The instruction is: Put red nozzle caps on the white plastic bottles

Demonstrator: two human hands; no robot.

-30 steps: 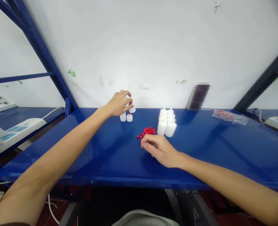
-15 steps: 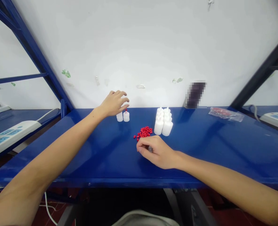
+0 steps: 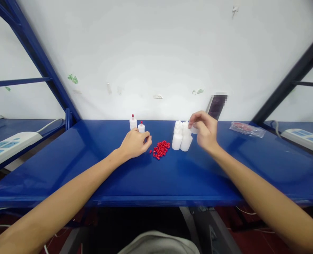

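My right hand (image 3: pixel 204 130) is closed around a white squeeze bottle (image 3: pixel 194 130) at the right of the grouped bottles. My fingers hide most of it. Several uncapped white bottles (image 3: pixel 186 143) with pointed tips stand together just left of that hand. Low over the table, my left hand (image 3: pixel 136 143) has bent fingers, its thumb apart from the forefinger, with nothing visible between them. A loose pile of small red caps (image 3: pixel 161 149) lies to its right. Behind it are two red-capped bottles (image 3: pixel 133 122), the nearer one partly covered by the hand.
On the blue table (image 3: pixel 114 183), a clear plastic bag (image 3: pixel 248 129) with red contents lies at the right. A phone (image 3: pixel 217 107) leans against the wall. Power strips (image 3: pixel 8 146) sit beyond the left and right frame posts.
My left hand has come down and nearer from the capped bottles toward the red caps. My right hand has left the cap pile, moved right and back, and taken hold of a white bottle.
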